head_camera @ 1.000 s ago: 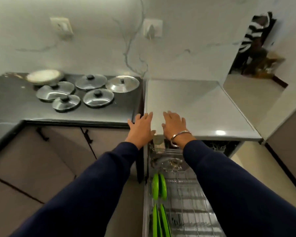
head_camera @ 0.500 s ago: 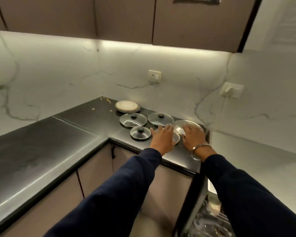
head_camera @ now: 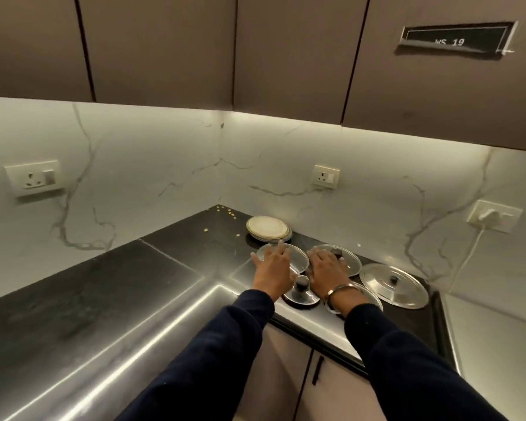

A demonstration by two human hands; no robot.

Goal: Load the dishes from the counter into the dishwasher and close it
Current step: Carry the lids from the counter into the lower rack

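On the dark stone counter, near the corner of the marble backsplash, five steel pot lids lie in a cluster with a stack of cream plates just beyond them against the far wall. The left hand reaches over the far-left lid, fingers spread and fairly straight above its surface; whether the fingertips actually touch the metal is hard to say from this angle. The right hand lies over the far-middle lid, fingers extended toward its black knob, palm down, gripping nothing that can be seen. A metal bangle circles the right wrist. Between the two wrists sits the small lid with its knob upright, and a near lid is mostly hidden under the right forearm. The largest lid rests to the right, apart from both hands, close to the counter's right edge. Both arms wear dark navy sleeves. Two wall sockets and a plugged-in charger are set in the backsplash, under brown upper cabinets.
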